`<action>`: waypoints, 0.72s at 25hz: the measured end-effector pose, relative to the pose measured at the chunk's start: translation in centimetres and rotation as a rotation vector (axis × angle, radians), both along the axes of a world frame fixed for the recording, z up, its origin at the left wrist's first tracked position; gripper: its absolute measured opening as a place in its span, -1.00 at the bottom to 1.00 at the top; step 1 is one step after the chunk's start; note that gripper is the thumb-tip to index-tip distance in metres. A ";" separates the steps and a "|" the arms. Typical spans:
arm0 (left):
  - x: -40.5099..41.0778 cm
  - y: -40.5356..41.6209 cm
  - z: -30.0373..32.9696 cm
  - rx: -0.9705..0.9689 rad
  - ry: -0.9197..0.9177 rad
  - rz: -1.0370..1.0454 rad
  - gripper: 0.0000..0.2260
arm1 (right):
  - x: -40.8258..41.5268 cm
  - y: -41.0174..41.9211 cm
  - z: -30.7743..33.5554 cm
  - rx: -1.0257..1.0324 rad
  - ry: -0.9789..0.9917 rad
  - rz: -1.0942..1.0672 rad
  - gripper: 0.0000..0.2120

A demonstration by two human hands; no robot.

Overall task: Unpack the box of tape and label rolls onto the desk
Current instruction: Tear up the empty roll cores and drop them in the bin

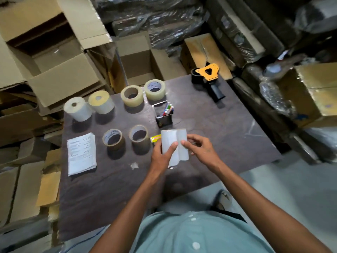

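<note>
Two small white rolls [174, 145], probably label or receipt paper, are held side by side above the desk [218, 125], over its near middle and just right of the nearer pair of brown tape rolls [113, 138]. Their long axes run roughly away from the person and tilt upward, so that the far ends are raised and the near ends point down toward the desk's near edge.

The left hand [162, 156] is wrapped around the left roll from below, its thumb laid across the front of the paper. The right hand [198, 145] comes in from the right with fingers curled, its fingertips [184, 142] pinching the side of the right roll. Both forearms reach in from the near edge, wrists slightly bent, the hands nearly meeting over the rolls.

Bare desk is seen directly beneath and to the right of the rolls, ahead of the pen holder [164, 114]; a set-down there is judged to call for the rolls to be turned onto one flat end, as the four rolls in the far row [116, 99] already stand. A yellow-labelled item [156, 138] lies partly hidden behind the left hand; it cannot be identified
</note>
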State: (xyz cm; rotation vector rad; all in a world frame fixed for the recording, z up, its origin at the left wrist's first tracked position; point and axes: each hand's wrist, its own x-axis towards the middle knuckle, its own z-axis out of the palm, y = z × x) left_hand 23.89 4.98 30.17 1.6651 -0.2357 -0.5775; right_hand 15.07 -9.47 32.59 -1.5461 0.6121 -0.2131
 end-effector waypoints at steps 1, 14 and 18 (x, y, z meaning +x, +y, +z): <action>-0.7 -2.2 0.1 -0.001 0.016 -0.045 -0.71 | -1.2 -1.7 -0.2 0.005 0.011 -0.046 -0.76; -11.6 -33.4 -0.5 0.122 0.004 -0.251 -0.68 | -13.7 -29.9 -1.3 0.136 0.007 -0.260 -0.78; -13.7 -41.4 -0.4 0.153 0.064 -0.321 -0.67 | -16.1 -36.5 -2.8 0.204 0.015 -0.371 -0.73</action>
